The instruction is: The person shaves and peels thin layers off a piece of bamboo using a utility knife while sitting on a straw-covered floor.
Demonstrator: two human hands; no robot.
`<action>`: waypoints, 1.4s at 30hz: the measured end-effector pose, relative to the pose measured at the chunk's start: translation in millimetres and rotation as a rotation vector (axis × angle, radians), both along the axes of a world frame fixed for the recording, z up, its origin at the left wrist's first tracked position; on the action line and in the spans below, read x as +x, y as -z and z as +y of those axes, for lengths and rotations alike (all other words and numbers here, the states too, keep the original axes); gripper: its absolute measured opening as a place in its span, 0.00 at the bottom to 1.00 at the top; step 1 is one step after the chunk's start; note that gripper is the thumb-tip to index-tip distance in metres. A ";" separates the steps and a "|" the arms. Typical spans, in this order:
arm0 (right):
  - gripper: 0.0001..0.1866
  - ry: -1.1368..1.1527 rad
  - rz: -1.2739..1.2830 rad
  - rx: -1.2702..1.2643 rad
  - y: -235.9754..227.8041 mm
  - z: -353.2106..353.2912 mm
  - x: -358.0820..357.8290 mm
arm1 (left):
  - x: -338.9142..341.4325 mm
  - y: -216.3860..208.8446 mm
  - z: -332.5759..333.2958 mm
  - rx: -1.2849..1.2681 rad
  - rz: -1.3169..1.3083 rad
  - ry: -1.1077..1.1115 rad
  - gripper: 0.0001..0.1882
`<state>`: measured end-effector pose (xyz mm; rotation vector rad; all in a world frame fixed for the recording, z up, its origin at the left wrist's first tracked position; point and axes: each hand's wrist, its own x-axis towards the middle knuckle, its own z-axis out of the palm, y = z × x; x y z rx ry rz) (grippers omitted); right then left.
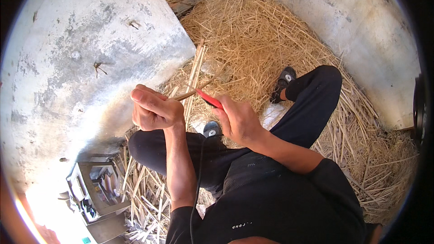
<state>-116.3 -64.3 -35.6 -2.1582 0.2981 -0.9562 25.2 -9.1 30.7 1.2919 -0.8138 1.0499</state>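
Observation:
My left hand (156, 108) is raised in front of me, its fingers closed round a thin brown strip (184, 95) that looks like split bamboo or wood. The strip points right and away from me. In my right hand (242, 119) is a red-and-black handled tool (209, 99), likely a cutter. Its tip meets or overlaps the strip, just right of my left hand. Any blade is too small to make out. Beyond the strip, several long pale slats (195, 70) lean near the corner of the wall.
Dry straw and shavings (253, 31) cover the floor around my legs. Weathered whitish walls rise at left (99, 40) and right (361, 31). An open box-like case (97, 199) with small items stands at lower left. A black cord (197, 190) hangs beside my left arm.

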 end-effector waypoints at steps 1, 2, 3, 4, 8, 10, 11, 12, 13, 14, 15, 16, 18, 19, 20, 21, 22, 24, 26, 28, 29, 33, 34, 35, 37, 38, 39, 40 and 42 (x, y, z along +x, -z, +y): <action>0.10 -0.011 -0.048 -0.018 12.9 -0.2 0.4 | -2.6 -1.5 -1.1 0.052 -0.008 -0.006 0.28; 0.10 0.059 0.275 -0.038 44.3 -9.4 2.3 | -7.6 -1.5 -6.7 0.101 -0.012 0.000 0.28; 0.10 0.076 0.316 -0.018 46.0 -11.5 -0.4 | -9.6 -2.6 -8.2 0.149 -0.025 -0.009 0.29; 0.10 0.094 0.357 0.003 47.0 -13.6 -3.1 | -13.2 0.2 -11.3 0.104 -0.109 0.021 0.29; 0.11 0.080 0.501 0.071 8.5 -10.0 -1.5 | -8.8 1.1 -9.7 0.107 0.043 -0.045 0.29; 0.12 0.057 0.194 0.027 -14.0 -5.8 -3.8 | -10.3 -0.4 -10.4 0.088 0.023 -0.051 0.29; 0.12 0.049 0.053 0.013 -16.5 -3.1 -6.7 | -12.7 2.4 -9.9 0.086 0.024 -0.049 0.29; 0.12 0.085 0.094 -0.036 -7.2 -5.0 -5.6 | -12.7 1.9 -13.4 0.066 -0.019 -0.033 0.28; 0.13 0.118 0.136 -0.084 14.4 -8.1 -0.2 | -13.2 1.5 -14.1 0.068 -0.043 -0.015 0.28; 0.13 0.153 0.177 -0.131 39.2 -12.2 6.5 | -12.9 1.5 -15.0 0.070 -0.069 0.004 0.28; 0.13 0.120 0.213 0.032 72.4 -22.4 6.9 | -14.4 2.3 -17.3 0.068 -0.090 0.028 0.27; 0.14 0.091 0.240 0.189 109.0 -40.3 3.1 | -16.8 3.8 -20.2 0.047 -0.102 0.058 0.27; 0.14 -0.023 0.315 0.532 101.8 -48.8 4.1 | -15.0 7.9 -12.7 0.026 -0.129 0.077 0.27; 0.14 -0.085 0.365 0.709 96.6 -52.6 -1.4 | -13.0 6.2 -13.6 0.002 -0.108 0.067 0.26; 0.14 -0.152 0.428 0.897 78.9 -49.2 -7.5 | -12.0 6.7 -12.7 -0.011 -0.075 0.050 0.25; 0.14 -0.093 0.340 0.710 58.0 -41.1 -11.0 | -10.7 5.6 -11.5 -0.025 -0.046 0.031 0.25; 0.14 -0.036 0.246 0.518 34.4 -29.6 -11.4 | -5.6 3.8 -9.7 -0.038 -0.097 0.040 0.25; 0.13 0.017 0.068 0.250 12.9 -12.6 -9.6 | -2.7 3.6 -7.9 -0.050 -0.114 0.060 0.25; 0.12 -0.003 -0.100 0.104 6.3 -1.8 -5.9 | -3.9 5.2 -6.5 -0.049 -0.131 0.071 0.25; 0.12 0.100 0.193 0.007 55.3 -21.1 1.5 | -12.3 5.1 -14.5 -0.033 -0.118 0.077 0.25; 0.12 0.137 0.334 -0.045 54.8 -27.9 8.8 | -12.7 4.8 -16.3 -0.028 -0.119 0.066 0.25; 0.12 0.094 0.465 0.050 16.3 -13.0 12.1 | 3.8 8.2 -3.9 -0.065 -0.067 0.027 0.25; 0.11 0.070 0.410 0.102 -4.1 -7.3 9.7 | 4.7 6.2 2.2 -0.031 -0.082 0.029 0.25; 0.11 0.053 0.247 0.070 -3.6 -5.7 7.4 | 0.0 8.7 -0.4 -0.050 -0.126 0.063 0.25; 0.10 0.018 -0.079 0.005 -0.6 -5.2 3.2 | -3.0 8.3 -7.8 -0.063 -0.107 0.067 0.24; 0.12 0.023 0.099 -0.039 19.0 -8.1 1.5 | -5.8 5.8 -10.4 -0.061 -0.121 0.091 0.23; 0.13 0.061 0.239 -0.029 26.8 -10.2 0.4 | -7.7 8.5 -8.4 -0.047 -0.123 0.109 0.23; 0.14 0.099 0.379 -0.020 31.6 -14.8 0.7 | -8.8 11.1 -6.2 -0.034 -0.126 0.128 0.22; 0.17 0.115 0.627 0.025 23.1 -12.5 1.5 | -3.2 15.4 -9.3 0.009 -0.163 0.042 0.22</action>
